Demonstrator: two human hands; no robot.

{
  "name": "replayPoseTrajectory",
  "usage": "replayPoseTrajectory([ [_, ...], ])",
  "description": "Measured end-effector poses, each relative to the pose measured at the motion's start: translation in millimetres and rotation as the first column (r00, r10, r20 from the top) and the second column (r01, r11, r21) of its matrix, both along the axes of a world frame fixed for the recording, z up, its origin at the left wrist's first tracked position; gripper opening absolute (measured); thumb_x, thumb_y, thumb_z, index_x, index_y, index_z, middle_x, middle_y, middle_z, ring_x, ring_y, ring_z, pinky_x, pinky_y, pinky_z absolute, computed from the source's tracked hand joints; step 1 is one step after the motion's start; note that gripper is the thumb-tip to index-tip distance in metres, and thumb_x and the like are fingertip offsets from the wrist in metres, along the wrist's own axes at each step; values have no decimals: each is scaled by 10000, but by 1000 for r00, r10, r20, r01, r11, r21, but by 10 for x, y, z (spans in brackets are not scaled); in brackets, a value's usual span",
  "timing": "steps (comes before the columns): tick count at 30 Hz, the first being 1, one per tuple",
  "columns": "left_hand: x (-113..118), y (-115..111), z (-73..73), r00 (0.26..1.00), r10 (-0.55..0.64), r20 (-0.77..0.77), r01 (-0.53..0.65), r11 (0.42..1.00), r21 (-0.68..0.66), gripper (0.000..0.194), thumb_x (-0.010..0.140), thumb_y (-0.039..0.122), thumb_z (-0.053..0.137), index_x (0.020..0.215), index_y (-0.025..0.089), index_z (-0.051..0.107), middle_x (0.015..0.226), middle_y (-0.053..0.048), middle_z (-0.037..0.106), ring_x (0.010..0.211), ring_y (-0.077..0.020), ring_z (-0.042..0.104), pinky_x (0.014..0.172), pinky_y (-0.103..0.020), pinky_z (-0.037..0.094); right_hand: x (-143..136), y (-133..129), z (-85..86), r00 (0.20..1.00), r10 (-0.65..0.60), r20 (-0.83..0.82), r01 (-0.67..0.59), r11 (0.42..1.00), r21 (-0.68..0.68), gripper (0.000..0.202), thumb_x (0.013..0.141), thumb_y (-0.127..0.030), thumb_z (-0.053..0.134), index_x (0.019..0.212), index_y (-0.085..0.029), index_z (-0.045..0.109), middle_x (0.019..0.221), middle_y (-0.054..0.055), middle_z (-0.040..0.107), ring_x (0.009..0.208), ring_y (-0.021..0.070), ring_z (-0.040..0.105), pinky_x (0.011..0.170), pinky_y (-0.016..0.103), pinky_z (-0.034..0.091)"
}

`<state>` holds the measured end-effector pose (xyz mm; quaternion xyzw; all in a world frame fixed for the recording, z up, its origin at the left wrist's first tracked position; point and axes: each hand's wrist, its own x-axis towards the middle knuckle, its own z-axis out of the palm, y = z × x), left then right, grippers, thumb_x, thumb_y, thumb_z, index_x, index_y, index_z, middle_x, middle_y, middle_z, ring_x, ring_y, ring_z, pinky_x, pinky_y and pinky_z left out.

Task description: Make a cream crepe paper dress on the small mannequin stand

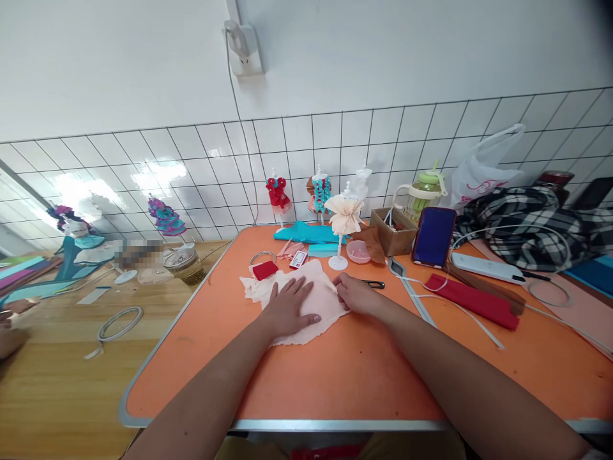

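A wrinkled sheet of pale pink crepe paper (318, 313) lies spread on the orange table. My left hand (287, 311) rests flat on it, fingers stretched out and thumb apart. At the sheet's right edge, my right hand (357, 294) has its fingers bent together on the paper, gripping that edge; the fingertips are partly hidden. A black-handled tool (374, 283) lies just beyond the right hand. Near the sheet's far left corner sit a folded red piece (264, 270) and a small white-and-red box (299, 259). Behind stands a small white dress form (339, 262) wearing a cream ruffled dress (345, 214).
More dressed forms (278, 198) stand by the tiled wall, with teal paper (311, 232) before them. Rightward are a cardboard box (393, 231), phone (433, 236), red paper strip (472, 300) and green-lidded bottle (426, 191). Another person's hand (12, 332) shows at the wooden table's left.
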<state>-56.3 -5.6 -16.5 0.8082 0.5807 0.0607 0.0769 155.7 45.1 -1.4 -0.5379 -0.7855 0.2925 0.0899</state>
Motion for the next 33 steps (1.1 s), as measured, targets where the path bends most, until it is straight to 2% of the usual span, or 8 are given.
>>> replayPoseTrajectory([
  [11,-82,40,-68,1000,9,-6,-9,998,-68,864,720,758,408,1441,316,232,1543,-52,160,1406,-332,108,1080,-617,-34,-65,-138,50,976,-101,193,47,963,264,298,876,-323,442,1144,-213,511,923,95,676,861,261,609,624,288,349],
  [14,-92,34,-53,1000,-19,7,19,998,-65,869,713,753,433,1438,314,242,1536,-51,193,1404,-320,128,1094,-591,-29,51,-83,145,970,-40,239,-32,957,290,243,886,-319,425,998,-253,630,972,53,678,889,225,602,627,278,350],
  [18,-74,18,-7,1000,-25,12,25,999,-40,828,711,739,461,1407,316,315,1501,-43,293,1375,-314,216,1104,-573,30,148,-16,180,962,227,153,-262,927,268,220,851,-308,498,947,-291,695,980,-7,673,893,160,589,647,239,355],
  [20,-95,41,51,998,51,24,-53,995,84,701,765,690,439,1351,305,413,1424,-44,421,1317,-289,330,1106,-498,150,140,-15,132,927,353,128,-374,897,238,222,826,-300,534,970,-287,703,977,-4,675,882,158,589,663,235,360],
  [22,-184,107,126,967,252,47,-256,942,218,547,848,613,354,1240,273,527,1281,-67,554,1204,-266,458,1025,-418,310,115,-30,68,904,404,141,-426,880,210,236,800,-258,550,982,-279,699,984,-1,679,883,163,591,672,234,364],
  [25,-444,293,214,764,641,-66,-630,765,134,550,850,617,300,1052,212,611,1073,-131,651,1016,-318,572,822,-429,432,88,-56,8,889,427,165,-455,867,205,255,788,-212,535,988,-257,687,994,6,685,897,167,593,686,233,369],
  [28,-704,525,224,722,683,-112,-681,730,58,525,837,587,336,905,163,637,882,-160,683,810,-314,631,656,-393,464,82,-86,31,881,444,164,-471,856,212,230,792,-207,521,935,-253,695,974,2,693,882,165,603,666,230,368],
  [33,-791,831,150,788,608,-92,-603,794,75,304,802,406,462,971,209,619,976,-121,675,853,-261,631,611,-304,448,75,-146,140,852,455,258,-510,832,218,219,798,-189,489,803,-227,705,892,30,703,817,183,615,609,246,346],
])
